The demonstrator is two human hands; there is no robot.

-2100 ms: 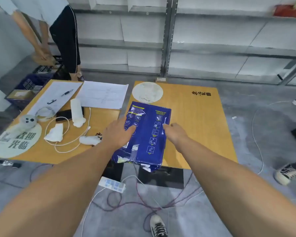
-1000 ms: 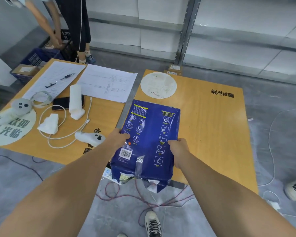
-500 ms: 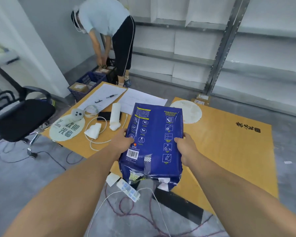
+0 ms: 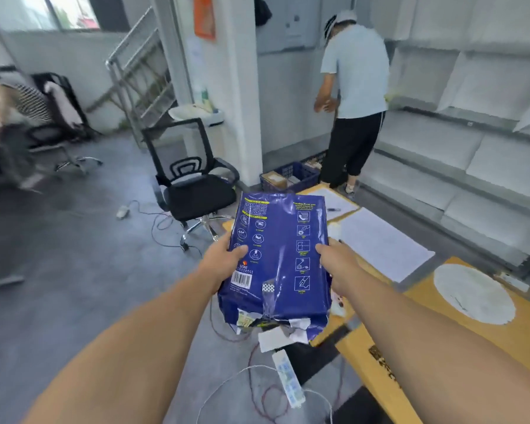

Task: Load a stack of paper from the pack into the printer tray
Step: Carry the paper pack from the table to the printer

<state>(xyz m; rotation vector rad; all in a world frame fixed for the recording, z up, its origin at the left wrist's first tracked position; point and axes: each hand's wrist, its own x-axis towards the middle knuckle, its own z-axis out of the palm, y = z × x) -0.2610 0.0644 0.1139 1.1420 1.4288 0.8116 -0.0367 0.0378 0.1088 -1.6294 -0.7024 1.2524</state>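
Observation:
I hold a blue pack of paper (image 4: 277,258) in the air with both hands, left of the wooden tables. Its wrapper is torn open at the near end, where white sheets show. My left hand (image 4: 224,260) grips the pack's left edge, thumb on top. My right hand (image 4: 334,264) grips its right edge. No printer or printer tray is in view.
Two wooden tables (image 4: 471,338) with loose sheets (image 4: 383,243) lie to the right. A black office chair (image 4: 193,185) stands ahead. A power strip (image 4: 288,377) and cables lie on the floor below. A person (image 4: 352,96) stands by a blue crate (image 4: 291,175) at the back.
I lifted the pack off the table and turned left with it; the tables have slid to the right of view. The person at the back has straightened up.

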